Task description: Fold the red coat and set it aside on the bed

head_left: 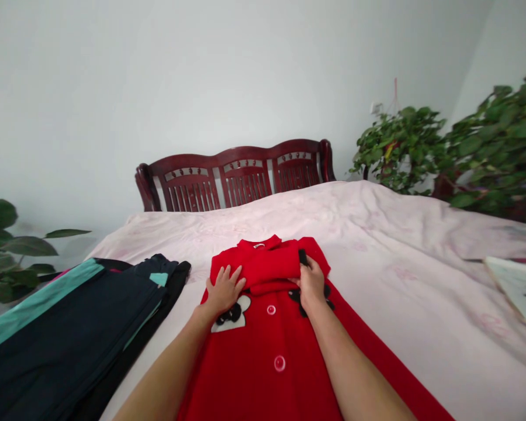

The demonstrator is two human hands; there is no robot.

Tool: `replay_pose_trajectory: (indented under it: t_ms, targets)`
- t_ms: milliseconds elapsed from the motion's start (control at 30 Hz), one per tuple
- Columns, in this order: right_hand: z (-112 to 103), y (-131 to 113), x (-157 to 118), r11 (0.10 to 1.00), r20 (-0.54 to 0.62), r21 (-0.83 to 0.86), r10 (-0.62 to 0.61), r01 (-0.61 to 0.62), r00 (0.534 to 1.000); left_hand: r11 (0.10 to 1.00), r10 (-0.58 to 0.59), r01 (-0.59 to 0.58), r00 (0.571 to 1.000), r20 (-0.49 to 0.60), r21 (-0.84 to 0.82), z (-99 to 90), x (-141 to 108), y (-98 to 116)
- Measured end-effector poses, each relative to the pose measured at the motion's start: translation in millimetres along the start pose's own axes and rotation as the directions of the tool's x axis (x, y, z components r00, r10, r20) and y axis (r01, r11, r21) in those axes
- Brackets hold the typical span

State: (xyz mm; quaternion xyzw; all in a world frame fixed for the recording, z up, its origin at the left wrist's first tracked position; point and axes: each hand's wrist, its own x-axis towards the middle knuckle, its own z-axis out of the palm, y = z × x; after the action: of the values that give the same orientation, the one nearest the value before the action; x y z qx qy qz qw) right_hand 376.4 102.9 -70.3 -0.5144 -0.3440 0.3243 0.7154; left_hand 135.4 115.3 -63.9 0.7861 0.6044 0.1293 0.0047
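Note:
A red coat point(263, 342) lies front up on the bed, collar away from me, with large round buttons and black-and-white patches on its chest. One sleeve point(272, 270) is folded across the upper chest. My left hand point(224, 290) rests on the coat's left side, fingers spread over the cloth near a white and black patch. At the right, my right hand point(312, 283) pinches the end of the folded sleeve by its black-trimmed cuff point(303, 257). My right fingertips are partly hidden by the cloth.
Dark trousers point(100, 316) with turquoise stripes lie on the bed at left. A pale pink sheet point(403, 275) covers the bed, and behind it stands a dark red wooden chair back point(241, 175). Leafy plants point(403, 140) stand at right; a paper-like sheet point(519, 286) lies at the right edge.

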Motion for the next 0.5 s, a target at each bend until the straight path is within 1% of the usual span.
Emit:
replay_pose_trajectory:
  t_ms: [67,100,133,167,200,233,267,300,333,367,400,433,500]
  targets:
    - [-5,-11,2,0.989,-0.054,-0.105,-0.106,0.100,0.993,0.998,-0.067,0.067,0.997,0.026,0.015,8.1,-3,2]
    - [-6,-18,1,0.973,-0.056,-0.162,-0.176,0.165,0.983,0.996,-0.082,0.081,0.996,0.030,0.024,10.3,-3,2]
    - [-7,-25,-1,0.937,-0.024,-0.240,-0.265,0.252,0.964,0.995,-0.091,0.090,0.995,0.026,0.032,11.7,-3,3]
    - [-7,-31,-3,0.871,0.052,-0.338,-0.361,0.357,0.931,0.994,-0.098,0.097,0.995,0.018,0.041,12.6,-3,4]
    - [-7,-34,-6,0.765,0.170,-0.444,-0.439,0.466,0.883,0.994,-0.103,0.103,0.995,0.005,0.049,13.2,-3,5]
    - [-6,-35,-9,0.626,0.316,-0.543,-0.466,0.560,0.827,0.993,-0.108,0.108,0.994,-0.008,0.057,13.9,-3,6]
    - [-5,-33,-11,0.478,0.453,-0.616,-0.435,0.626,0.779,0.992,-0.111,0.112,0.994,-0.020,0.064,14.5,-3,6]
    - [-5,-28,-12,0.360,0.548,-0.662,-0.365,0.657,0.752,0.991,-0.112,0.114,0.993,-0.030,0.070,15.3,-4,5]
    - [-5,-22,-11,0.295,0.592,-0.692,-0.289,0.659,0.752,0.991,-0.109,0.112,0.993,-0.038,0.074,16.1,-5,4]
    - [-6,-14,-10,0.263,0.605,-0.717,-0.227,0.646,0.763,0.991,-0.103,0.106,0.994,-0.043,0.077,16.8,-6,2]
    - [-7,-6,-8,0.253,0.599,-0.735,-0.190,0.629,0.777,0.992,-0.091,0.094,0.995,-0.048,0.079,17.6,-8,0]
    - [-9,0,-5,0.256,0.590,-0.745,-0.176,0.616,0.788,0.994,-0.074,0.078,0.996,-0.051,0.081,18.2,-11,-3]
    - [-12,9,1,0.265,0.587,-0.748,-0.164,0.609,0.793,0.996,-0.032,0.037,0.998,-0.059,0.082,19.2,-19,-11]
